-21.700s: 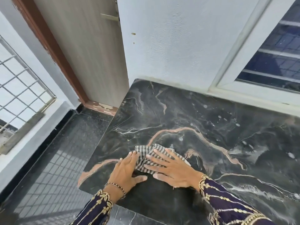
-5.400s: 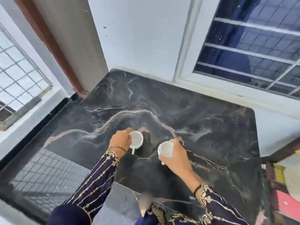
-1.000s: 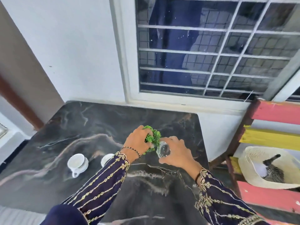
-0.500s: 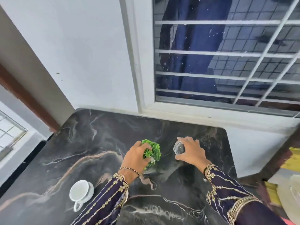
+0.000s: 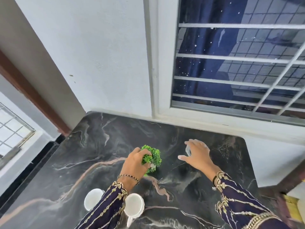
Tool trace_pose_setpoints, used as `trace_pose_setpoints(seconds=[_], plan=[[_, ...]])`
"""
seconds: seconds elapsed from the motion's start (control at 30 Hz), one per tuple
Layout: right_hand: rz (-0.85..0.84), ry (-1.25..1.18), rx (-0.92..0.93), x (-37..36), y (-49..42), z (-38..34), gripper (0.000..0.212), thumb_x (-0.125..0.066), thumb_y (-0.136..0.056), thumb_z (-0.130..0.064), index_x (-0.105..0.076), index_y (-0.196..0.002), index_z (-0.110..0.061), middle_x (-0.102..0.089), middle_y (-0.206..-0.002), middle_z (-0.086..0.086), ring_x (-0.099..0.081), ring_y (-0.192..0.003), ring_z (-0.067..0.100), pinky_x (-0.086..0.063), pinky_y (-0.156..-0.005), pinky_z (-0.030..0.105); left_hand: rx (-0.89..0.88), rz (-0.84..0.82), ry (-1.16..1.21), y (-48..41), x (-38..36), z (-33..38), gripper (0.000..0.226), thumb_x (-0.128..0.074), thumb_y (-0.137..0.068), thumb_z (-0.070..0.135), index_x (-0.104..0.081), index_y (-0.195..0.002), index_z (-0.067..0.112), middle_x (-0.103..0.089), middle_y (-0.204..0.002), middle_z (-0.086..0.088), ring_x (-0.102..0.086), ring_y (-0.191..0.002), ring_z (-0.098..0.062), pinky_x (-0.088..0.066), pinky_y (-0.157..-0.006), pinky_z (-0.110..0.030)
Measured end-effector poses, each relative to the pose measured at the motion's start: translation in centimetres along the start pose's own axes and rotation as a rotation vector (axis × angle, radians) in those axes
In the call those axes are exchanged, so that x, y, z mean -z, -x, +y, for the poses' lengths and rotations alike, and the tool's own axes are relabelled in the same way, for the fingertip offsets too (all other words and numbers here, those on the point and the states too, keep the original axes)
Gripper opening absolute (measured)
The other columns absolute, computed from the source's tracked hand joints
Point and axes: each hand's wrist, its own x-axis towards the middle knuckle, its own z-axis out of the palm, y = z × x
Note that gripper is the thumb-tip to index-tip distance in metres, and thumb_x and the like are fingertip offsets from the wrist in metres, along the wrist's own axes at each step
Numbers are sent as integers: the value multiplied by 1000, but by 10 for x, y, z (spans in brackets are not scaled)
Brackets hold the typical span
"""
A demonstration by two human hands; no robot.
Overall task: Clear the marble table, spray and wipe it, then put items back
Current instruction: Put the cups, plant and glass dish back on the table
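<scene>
The black marble table (image 5: 92, 146) fills the lower half of the view. My left hand (image 5: 134, 163) grips a small green artificial plant (image 5: 154, 155) that stands near the table's middle. To its right, my right hand (image 5: 197, 156) holds a small clear glass object (image 5: 188, 150) between thumb and fingers, low over the marble. Two white cups sit near the front edge, one (image 5: 92, 199) left of my left sleeve and one (image 5: 134, 206) right of it, both partly hidden by the sleeve.
A white wall and a barred window (image 5: 231, 63) back the table. A brown door frame (image 5: 29, 93) stands at the left, with dark floor below it. A dark wooden chair part (image 5: 283, 182) and something yellow lie off the table's right edge.
The plant and the glass object have come down from in front of me onto the marble and moved apart. The view has shifted left, so the coloured chair has almost left the frame.
</scene>
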Motion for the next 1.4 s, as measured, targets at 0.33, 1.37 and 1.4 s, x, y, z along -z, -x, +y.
trace_pose_setpoints(seconds=[0.33, 1.37, 1.4], plan=[[-160, -421, 71, -53, -23, -144, 59, -81, -83, -30, -56, -135, -26, -60, -135, -8, -52, -124, 9, -43, -103, 25, 29, 26, 45, -43, 47, -94, 32, -71, -77, 11, -67, -106, 24, -56, -94, 3, -51, -76, -14, -48, -74, -28], [-96, -756, -113, -107, -72, -278, 40, -77, -88, -30, -62, -124, -21, -71, -112, -8, -70, -92, 10, -60, -77, 24, -57, 182, -322, -91, 109, -210, 42, -61, -78, 45, -56, -120, 40, -52, -130, 4, -60, -102, -16, -48, -43, -27], [-93, -754, -111, -103, -61, -274, 38, -76, -88, -30, -62, -122, -22, -71, -111, -9, -70, -92, 10, -60, -76, 23, -74, 203, -340, -82, 108, -206, 41, -63, -77, 45, -57, -117, 39, -54, -128, 5, -60, -101, -15, -47, -41, -26]])
